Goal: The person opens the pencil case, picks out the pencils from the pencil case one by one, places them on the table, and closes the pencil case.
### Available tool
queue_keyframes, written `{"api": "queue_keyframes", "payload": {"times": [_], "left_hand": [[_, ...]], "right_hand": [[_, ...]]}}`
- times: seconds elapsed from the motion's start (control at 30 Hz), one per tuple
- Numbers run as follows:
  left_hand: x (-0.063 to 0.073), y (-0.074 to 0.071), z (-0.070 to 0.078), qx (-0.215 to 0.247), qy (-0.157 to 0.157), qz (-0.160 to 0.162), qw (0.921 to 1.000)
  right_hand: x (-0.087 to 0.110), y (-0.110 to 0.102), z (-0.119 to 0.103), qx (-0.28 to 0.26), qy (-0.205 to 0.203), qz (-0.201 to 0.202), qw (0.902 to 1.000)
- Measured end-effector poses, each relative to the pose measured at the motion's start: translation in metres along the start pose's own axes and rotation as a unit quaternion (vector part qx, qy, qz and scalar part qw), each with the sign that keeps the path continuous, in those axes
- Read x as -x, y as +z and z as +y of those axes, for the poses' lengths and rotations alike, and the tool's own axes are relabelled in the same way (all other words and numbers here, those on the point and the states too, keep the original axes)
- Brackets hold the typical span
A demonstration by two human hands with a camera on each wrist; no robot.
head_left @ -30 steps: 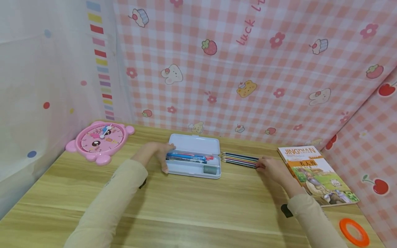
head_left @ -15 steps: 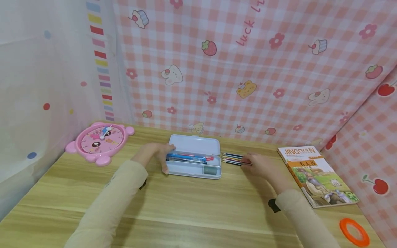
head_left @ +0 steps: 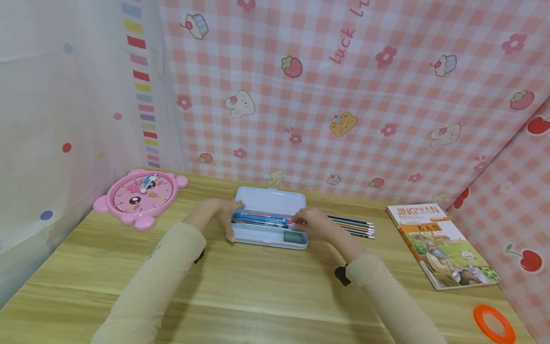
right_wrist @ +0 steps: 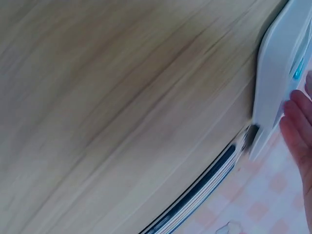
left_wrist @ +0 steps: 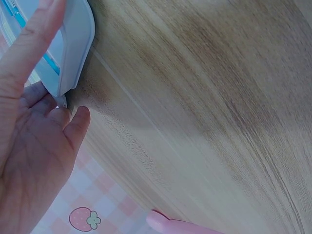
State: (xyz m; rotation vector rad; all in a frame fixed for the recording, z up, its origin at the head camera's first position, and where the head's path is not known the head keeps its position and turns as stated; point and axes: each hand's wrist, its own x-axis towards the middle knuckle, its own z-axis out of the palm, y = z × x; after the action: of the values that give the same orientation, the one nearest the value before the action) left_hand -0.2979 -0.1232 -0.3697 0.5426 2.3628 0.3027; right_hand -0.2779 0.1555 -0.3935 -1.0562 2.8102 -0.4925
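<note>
An open white pencil case (head_left: pixel 253 235) lies on the table, with blue and red pens (head_left: pixel 262 219) in its upper part and a grey-green block (head_left: pixel 294 237) at its lower right. My left hand (head_left: pixel 221 214) holds the case's left end, thumb at the front and fingers at the back. In the left wrist view the thumb (left_wrist: pixel 29 53) crosses over the case. My right hand (head_left: pixel 315 223) is at the case's right end, fingertips at the pens' ends; whether they pinch anything is hidden. Several pencils (head_left: pixel 361 227) lie just right of the case, partly behind this hand.
A pink toy clock (head_left: pixel 142 196) lies at the left. On the right are a book (head_left: pixel 442 243) and an orange ring (head_left: pixel 494 324). A checked cloth wall (head_left: pixel 275 110) rises behind the wooden table (head_left: pixel 266 291).
My right hand has moved left, from the pencils' right ends along them to the case. The pencils' eraser ends are now uncovered. My left hand stays at the case.
</note>
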Motion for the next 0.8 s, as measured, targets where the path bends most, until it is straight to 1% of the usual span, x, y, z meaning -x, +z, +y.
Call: {"api": "queue_keyframes", "payload": {"times": [0.13, 0.27, 0.43, 0.57, 0.7, 0.8], "left_hand": [[0.000, 0.000, 0.000, 0.000, -0.002, 0.002, 1.0000], [-0.001, 0.000, 0.000, 0.001, -0.004, 0.002, 1.0000], [-0.001, 0.000, 0.000, -0.001, -0.006, -0.001, 1.0000], [-0.002, 0.001, 0.000, -0.003, -0.006, 0.000, 1.0000], [-0.002, 0.000, 0.000, -0.003, -0.003, 0.002, 1.0000], [-0.001, 0.001, 0.000, -0.004, -0.003, 0.002, 1.0000]], "right_hand": [[-0.006, 0.003, -0.006, 0.002, -0.006, -0.032, 0.9995], [-0.008, 0.005, -0.007, 0.002, -0.008, -0.041, 0.9991], [-0.008, 0.005, -0.007, -0.003, -0.001, -0.038, 0.9993], [-0.007, 0.003, -0.007, 0.004, -0.007, -0.034, 0.9994], [-0.003, -0.001, -0.006, 0.010, 0.008, -0.033, 0.9994], [0.002, -0.007, -0.003, 0.020, 0.012, -0.021, 0.9995]]}}
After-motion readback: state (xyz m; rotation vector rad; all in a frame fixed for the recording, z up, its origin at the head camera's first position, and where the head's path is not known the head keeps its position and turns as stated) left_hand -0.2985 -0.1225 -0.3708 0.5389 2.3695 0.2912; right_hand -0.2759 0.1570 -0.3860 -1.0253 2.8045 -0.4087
